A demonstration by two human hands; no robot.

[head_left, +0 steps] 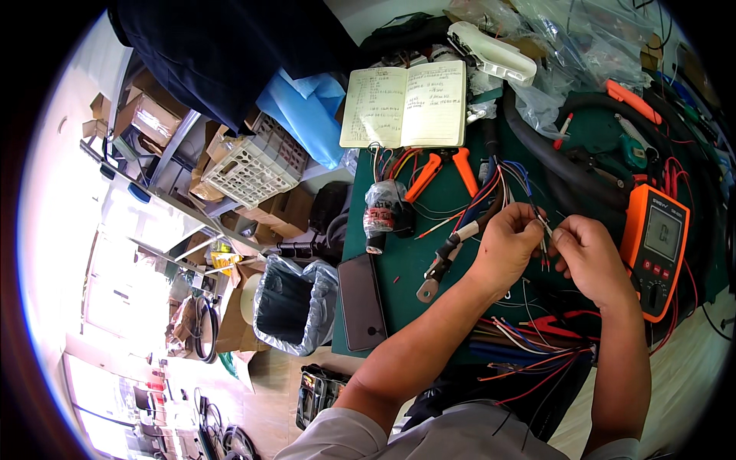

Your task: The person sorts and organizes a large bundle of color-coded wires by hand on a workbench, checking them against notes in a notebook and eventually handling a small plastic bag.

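Note:
My left hand [507,247] pinches thin wires [545,249] between thumb and fingertips. On the right, my right hand [589,257] has its fingertips closed on the same wires, close beside the left. These wires fan out from a black-sheathed cable [491,142] with red, blue, white and black strands. Under my left forearm lies a thick cable end with a metal ring lug [428,290]. Just right of my right hand is an orange multimeter [658,249]. Orange-handled pliers [445,175] lie beyond my hands, below an open notebook [402,107]. Fingertip detail is small.
A plastic-wrapped connector [381,211] and a dark phone [362,303] lie on the green table's left side. A lined bin [295,307] stands beside it. More loose wires [529,337] are between my forearms. Thick black cables [529,142] and clear bags [590,46] crowd the back.

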